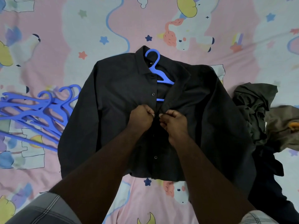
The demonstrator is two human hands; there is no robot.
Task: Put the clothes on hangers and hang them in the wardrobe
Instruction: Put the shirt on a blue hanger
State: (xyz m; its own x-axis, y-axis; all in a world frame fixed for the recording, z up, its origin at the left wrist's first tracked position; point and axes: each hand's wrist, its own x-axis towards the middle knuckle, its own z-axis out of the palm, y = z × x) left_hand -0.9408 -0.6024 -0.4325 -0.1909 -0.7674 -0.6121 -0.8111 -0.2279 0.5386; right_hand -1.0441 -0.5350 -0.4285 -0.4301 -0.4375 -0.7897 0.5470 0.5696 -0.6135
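The black shirt lies flat, front up, on the patterned bedsheet, with a blue hanger inside it (hook protruding at the collar, one shoulder bar visible in the open neck). My left hand pinches the left edge of the placket with curled fingers; my right hand pinches the opposite edge. The two hands are nearly touching at mid-chest. A stack of spare blue hangers lies left of the shirt. An olive garment is crumpled at right, beside a dark garment.
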